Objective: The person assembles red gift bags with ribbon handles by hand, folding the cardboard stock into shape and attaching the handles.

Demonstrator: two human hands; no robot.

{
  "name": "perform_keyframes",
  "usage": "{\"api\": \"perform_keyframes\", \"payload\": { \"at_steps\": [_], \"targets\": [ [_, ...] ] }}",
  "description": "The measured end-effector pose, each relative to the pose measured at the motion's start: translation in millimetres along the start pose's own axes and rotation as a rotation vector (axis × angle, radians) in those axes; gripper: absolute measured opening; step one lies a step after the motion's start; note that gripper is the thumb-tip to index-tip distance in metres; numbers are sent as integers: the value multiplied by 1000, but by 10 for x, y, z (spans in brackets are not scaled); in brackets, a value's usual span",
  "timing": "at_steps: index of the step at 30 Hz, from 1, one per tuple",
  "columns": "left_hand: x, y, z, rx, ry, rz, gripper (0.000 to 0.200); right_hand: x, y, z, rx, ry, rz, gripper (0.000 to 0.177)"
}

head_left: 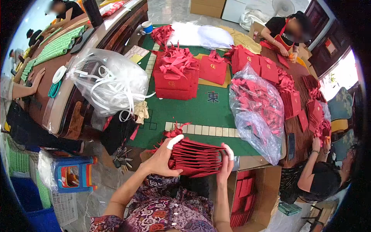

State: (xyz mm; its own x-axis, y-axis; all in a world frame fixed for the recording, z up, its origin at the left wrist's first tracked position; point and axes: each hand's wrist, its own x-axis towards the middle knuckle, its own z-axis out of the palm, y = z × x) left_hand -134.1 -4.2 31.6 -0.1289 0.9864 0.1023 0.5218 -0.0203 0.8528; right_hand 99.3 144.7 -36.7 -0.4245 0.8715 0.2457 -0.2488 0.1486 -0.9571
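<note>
Between my two hands is a stack of red paper gift bags, held on edge above the near edge of the green table, its many layers facing up. My left hand grips the left end, where red ribbons stick out. My right hand presses on the right end. White covers sit on a finger of each hand. Beyond my hands stands a bundle of red gift bags with gold marks and ribbon handles. To the right lies a clear plastic bag full of red ribbon pieces.
An open cardboard box with red bags stands below, right of my lap. A clear bag of white ribbon hangs at the left table edge. Row tiles line the green mat. Co-workers handle red bags at right. Stacked stools stand left.
</note>
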Motion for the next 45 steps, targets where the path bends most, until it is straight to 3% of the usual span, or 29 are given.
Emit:
{"api": "perform_keyframes", "payload": {
  "at_steps": [2, 6, 10, 15, 21, 23, 24, 31, 33, 35, 36, 37, 39, 41, 43, 44, 45],
  "targets": [
    [3, -6, -2, -9, 2, 19, 116, 114, -89, 51, -90, -52, 100, 30],
    [-20, -24, 11, -34, -5, 8, 118, 292, -3, -15, -84, -254, 59, 19],
    [-65, 7, 9, 17, 25, 76, 119, 326, -26, -18, 22, -216, 205, 16],
    [-121, -39, 74, 22, 36, 69, 118, 376, -52, -19, 1, -238, 209, 16],
    [-116, -1, 50, 12, 28, 64, 119, 380, 71, -69, -128, -112, 259, 18],
    [-114, 43, 46, 33, 43, 50, 121, 399, -134, 82, -133, -192, 308, 18],
    [-115, 59, 46, 56, 55, 37, 123, 423, -94, 103, -29, -312, 227, 18],
    [-121, 29, 153, 20, 162, 96, 126, 420, -105, 58, 171, -437, 363, 26],
    [-124, 31, 149, 34, 116, 37, 127, 401, -68, 31, 175, -448, 385, 32],
    [-144, -21, 184, 18, 116, 6, 129, 407, -78, 9, 177, -510, 269, 42],
    [-148, -28, 192, 5, 117, -27, 130, 368, -109, 11, 167, -438, 463, 71],
    [-154, -20, 190, 4, 117, -28, 130, 331, -157, 0, 167, -439, 464, 71],
    [-159, 16, 166, 33, 93, -75, 127, 247, -277, -24, 153, -507, 297, 110],
    [-148, 6, 175, 28, 96, -63, 126, 162, -294, -77, 169, -508, 310, 114],
    [-145, -6, 189, 20, 97, -52, 124, 138, -407, -117, 258, -488, 547, 128],
    [-137, -13, 189, 17, 106, -40, 122, 155, -405, -165, 291, -649, 411, 139],
    [-130, -15, 190, 14, 115, -28, 121, 166, -375, -202, 291, -648, 410, 139]
  ]
}}
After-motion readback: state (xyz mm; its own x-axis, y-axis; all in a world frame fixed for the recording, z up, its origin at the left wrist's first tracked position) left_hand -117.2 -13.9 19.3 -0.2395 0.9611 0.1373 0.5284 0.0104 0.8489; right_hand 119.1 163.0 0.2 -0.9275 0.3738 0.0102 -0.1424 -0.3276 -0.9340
